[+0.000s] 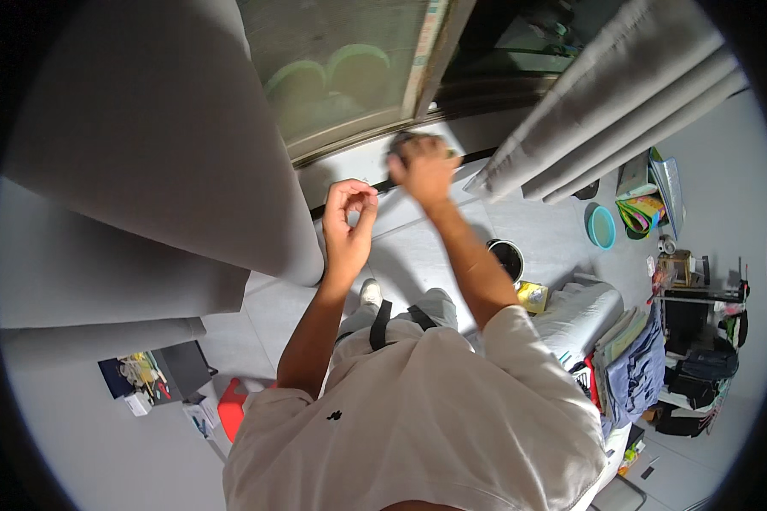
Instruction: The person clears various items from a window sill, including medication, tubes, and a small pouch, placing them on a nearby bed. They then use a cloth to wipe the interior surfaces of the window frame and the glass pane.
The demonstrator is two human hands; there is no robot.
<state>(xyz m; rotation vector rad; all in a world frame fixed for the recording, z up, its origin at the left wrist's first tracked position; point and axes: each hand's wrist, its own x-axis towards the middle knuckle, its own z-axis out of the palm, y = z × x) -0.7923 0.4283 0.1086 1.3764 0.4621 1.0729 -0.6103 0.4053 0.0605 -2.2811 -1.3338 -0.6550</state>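
Observation:
My right hand (428, 173), smeared by motion, reaches forward over the pale window sill (349, 163). Its fingers lie over a dark, cloth-like thing (397, 146) that is too blurred to name surely. To its left hovers my left hand (349, 228), near the sill's inner edge. The fingers there curl round toward the thumb, and nothing shows between them. Beyond the sill stands a sliding window (341, 85) with frosted glass, its frame meeting a darker pane (503, 60) on the right.
Grey curtains hang at left (153, 145) and right (605, 94). On the floor at right are a dark round bucket (506, 258), a yellow packet (533, 296) and a turquoise basin (602, 228). Folded clothes (635, 362) lie further back; a red object (230, 410) stands lower left.

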